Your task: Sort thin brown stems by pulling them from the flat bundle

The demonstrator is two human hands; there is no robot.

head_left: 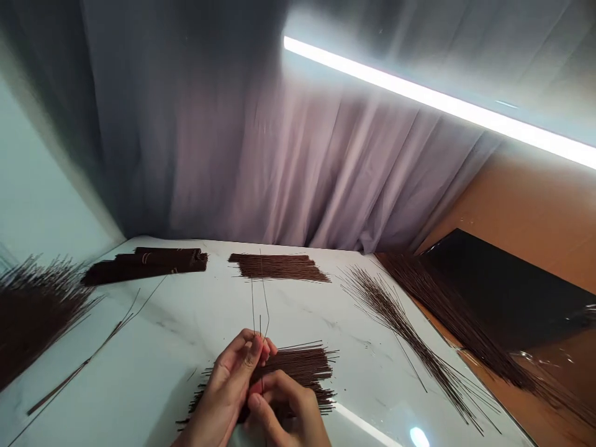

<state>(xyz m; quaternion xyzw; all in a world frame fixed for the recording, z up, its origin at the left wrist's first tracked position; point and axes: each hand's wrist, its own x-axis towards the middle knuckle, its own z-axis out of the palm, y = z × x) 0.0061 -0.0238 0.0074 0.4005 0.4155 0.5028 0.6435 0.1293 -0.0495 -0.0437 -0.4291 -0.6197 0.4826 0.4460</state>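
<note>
My left hand (235, 375) is closed, its thumb and fingertips pinching a few thin brown wires (253, 304) that stand up from the grip. One of these wires has a bend above the fingers. Just below and to the right, my right hand (293, 406) has its thumb and index finger closed around the lower part of the same wires. Under both hands lies a pile of straight brown wires (302, 372), partly covered by the fingers.
Farther back on the white marbled table (195, 335) lie a flat row of wires (279, 267) and tied dark bundles (158, 259). A twisted wire piece (88, 360) and a large bundle (32, 316) are at left. Loose wire bunches (400, 316) lie at right. Curtains (261, 155) hang behind.
</note>
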